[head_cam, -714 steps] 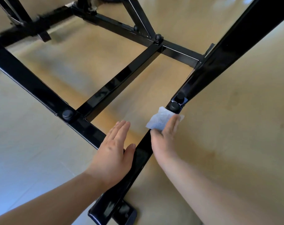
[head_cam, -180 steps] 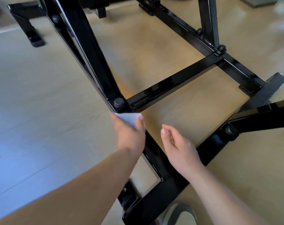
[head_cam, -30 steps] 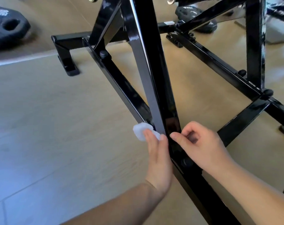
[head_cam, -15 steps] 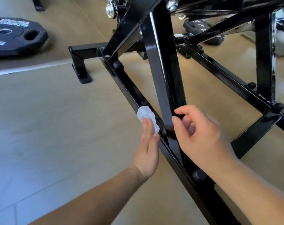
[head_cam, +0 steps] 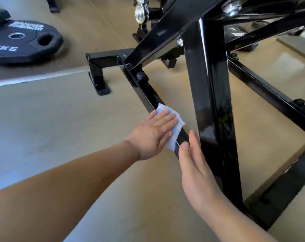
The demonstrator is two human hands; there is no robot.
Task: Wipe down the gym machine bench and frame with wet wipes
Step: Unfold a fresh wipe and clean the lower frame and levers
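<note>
Standing by the machine, I saw from the head view that the black frame (head_cam: 211,81) filled most of the scene. A thick glossy upright post (head_cam: 212,105) rose just right of the hands and hid part of what lay behind it. A sloping brace (head_cam: 158,39) came down from the top to meet the low rail (head_cam: 144,86) at a bolt cap (head_cam: 140,75). A silver pulley wheel (head_cam: 140,13) hung near the top edge. On the far side another low rail (head_cam: 265,93) ran back, and a cross bar (head_cam: 284,182) lay along the floor at lower right.

The wet wipe (head_cam: 178,127) lay draped over the low rail. The left hand (head_cam: 153,131) pressed it flat there, fingers (head_cam: 165,117) straight and close together, nothing curled round it. The right hand (head_cam: 195,165) was held edge-on with its fingers straight and together, holding nothing, just beside the post and the rail. Whether it touched either, I could not tell.

The floor (head_cam: 57,123) was smooth and pale tan with a soft sheen. A white line (head_cam: 34,79) marked it off from a darker strip, where a black weight plate (head_cam: 24,42) with white lettering lay flat, well apart from the hands. The frame's end foot (head_cam: 100,84) stood on the pale floor near that line.
</note>
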